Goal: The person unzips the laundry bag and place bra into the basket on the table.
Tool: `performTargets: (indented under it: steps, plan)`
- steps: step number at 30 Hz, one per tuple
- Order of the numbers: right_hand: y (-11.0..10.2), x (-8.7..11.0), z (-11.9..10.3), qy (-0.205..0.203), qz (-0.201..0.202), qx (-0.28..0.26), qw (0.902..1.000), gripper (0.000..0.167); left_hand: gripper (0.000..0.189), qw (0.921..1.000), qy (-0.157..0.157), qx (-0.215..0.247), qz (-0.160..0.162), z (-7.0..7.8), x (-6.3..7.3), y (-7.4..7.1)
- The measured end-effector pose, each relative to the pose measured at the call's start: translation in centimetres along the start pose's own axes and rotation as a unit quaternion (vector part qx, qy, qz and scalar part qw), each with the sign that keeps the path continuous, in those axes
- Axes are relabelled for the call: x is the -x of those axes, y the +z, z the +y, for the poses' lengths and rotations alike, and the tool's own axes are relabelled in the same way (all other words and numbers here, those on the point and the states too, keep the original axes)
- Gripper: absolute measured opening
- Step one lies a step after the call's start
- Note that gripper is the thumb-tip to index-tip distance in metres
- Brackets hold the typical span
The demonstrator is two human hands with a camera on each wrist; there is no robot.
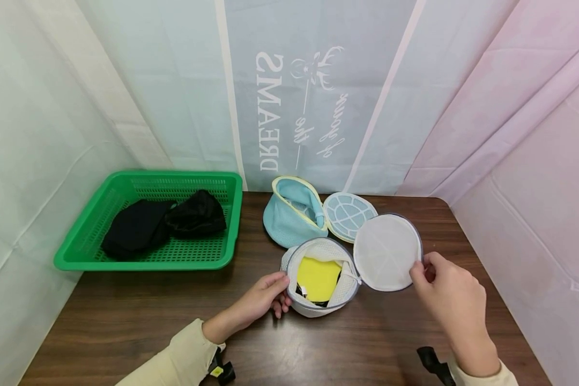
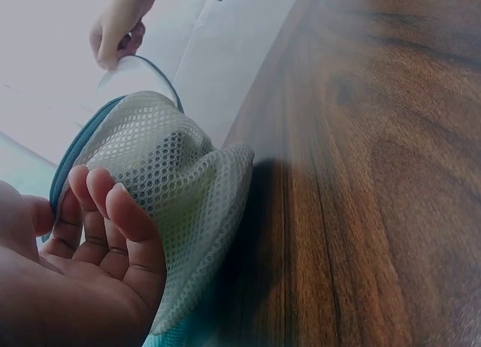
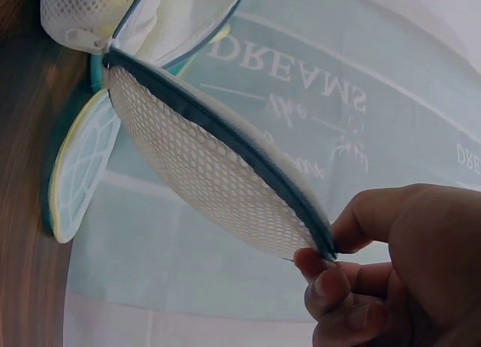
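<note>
A round white mesh laundry bag (image 1: 313, 311) with a dark zip edge stands on the table, its lid (image 1: 388, 252) folded open to the right. Inside lies a yellow thing (image 1: 318, 276) with black at its edges; its kind is not clear. My left hand (image 1: 258, 301) pinches the bag's rim between thumb and forefinger, and in the left wrist view the other fingers are curled beside the mesh wall (image 2: 188, 234). With thumb and fingertips, my right hand (image 1: 455, 292) grips the far right edge of the lid, which is raised in the right wrist view.
Behind the white bag, a light blue mesh bag (image 1: 287, 222) with a yellow edge stands unzipped, its lid (image 1: 349, 215) out to the right. At left, a green basket (image 1: 145, 266) holds two black cloth-like items (image 1: 137, 228). Curtains (image 1: 318, 27) border the table's back and sides.
</note>
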State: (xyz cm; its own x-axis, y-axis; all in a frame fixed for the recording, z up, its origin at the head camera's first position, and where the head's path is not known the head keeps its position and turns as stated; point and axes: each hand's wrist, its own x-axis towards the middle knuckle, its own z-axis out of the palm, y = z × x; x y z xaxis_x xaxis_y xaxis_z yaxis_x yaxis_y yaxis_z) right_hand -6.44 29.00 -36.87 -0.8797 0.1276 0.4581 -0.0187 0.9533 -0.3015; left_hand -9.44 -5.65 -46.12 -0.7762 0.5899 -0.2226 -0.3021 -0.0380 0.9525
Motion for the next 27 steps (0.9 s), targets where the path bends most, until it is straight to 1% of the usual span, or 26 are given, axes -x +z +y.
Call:
performTargets:
  steps: [4,7,10,15,18,20,24,27]
  plan:
    - [0.0,0.1,0.3,0.010,-0.019,0.012,0.9997,0.016,0.029,1.0000,0.000,-0.004,-0.001,0.0,0.0,0.0]
    - [-0.1,0.1,0.5,0.020,-0.043,0.023,0.9986,0.019,0.029,1.0000,0.003,-0.006,-0.002,0.0,0.0,0.1]
    - [-0.2,0.2,0.8,0.038,-0.077,0.033,0.9958,0.021,0.030,0.9999,0.006,-0.007,-0.005,-0.1,0.0,0.1]
    - [0.0,0.6,1.5,0.065,-0.142,0.047,0.9866,0.028,0.033,0.9998,0.015,-0.014,-0.005,-0.1,0.1,0.3]
    - [0.4,0.8,2.3,0.075,-0.179,0.051,0.9796,0.032,0.032,0.9998,0.012,-0.015,-0.003,-0.2,0.1,0.4]
    - [0.8,0.9,2.8,0.082,-0.208,0.054,0.9732,0.034,0.031,0.9998,0.009,-0.015,-0.003,-0.3,0.0,0.5]
    - [1.5,1.0,3.7,0.101,-0.269,0.061,0.9559,0.034,0.031,0.9997,0.011,-0.020,-0.006,-0.3,-0.1,0.5]
    - [2.1,1.1,4.4,0.109,-0.303,0.066,0.9445,0.033,0.031,0.9996,0.013,-0.022,-0.008,-0.4,-0.1,0.5]
